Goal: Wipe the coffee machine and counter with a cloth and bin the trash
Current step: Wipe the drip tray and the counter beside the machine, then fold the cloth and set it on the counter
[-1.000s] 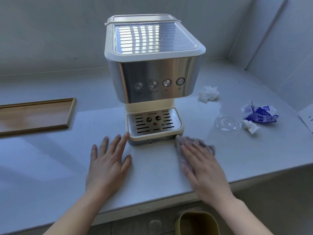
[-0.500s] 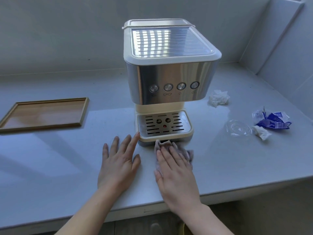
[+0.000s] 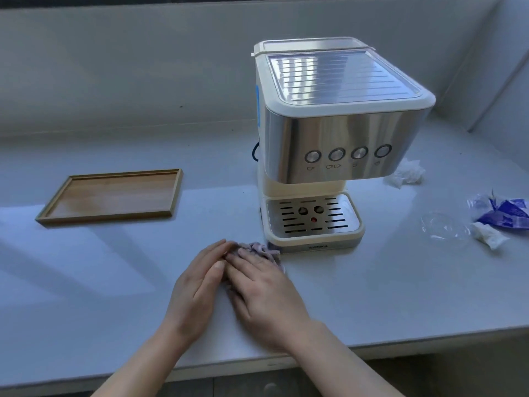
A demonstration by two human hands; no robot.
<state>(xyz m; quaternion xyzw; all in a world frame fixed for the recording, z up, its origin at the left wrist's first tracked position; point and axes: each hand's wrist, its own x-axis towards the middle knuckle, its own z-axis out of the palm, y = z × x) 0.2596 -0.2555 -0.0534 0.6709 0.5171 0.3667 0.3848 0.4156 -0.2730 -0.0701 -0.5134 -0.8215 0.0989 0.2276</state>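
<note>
A cream and steel coffee machine (image 3: 337, 138) stands on the grey counter (image 3: 86, 282). In front of its drip tray's left corner lies a grey-purple cloth (image 3: 259, 249), pressed flat under my right hand (image 3: 260, 290). My left hand (image 3: 197, 285) lies flat on the counter, its fingers touching the cloth's left edge and my right hand. Trash sits to the machine's right: a crumpled white tissue (image 3: 406, 174), a blue and white wrapper (image 3: 503, 214), a clear plastic lid (image 3: 443, 229) and a small white wad (image 3: 488, 237).
A shallow wooden tray (image 3: 111, 196) lies on the counter to the left. A grey wall runs behind, with a corner wall at the right. The counter's front edge is just below my wrists.
My right hand has slid the cloth leftward along the counter, from the drip tray's right corner to its left corner, meeting my left hand. The view has shifted left.
</note>
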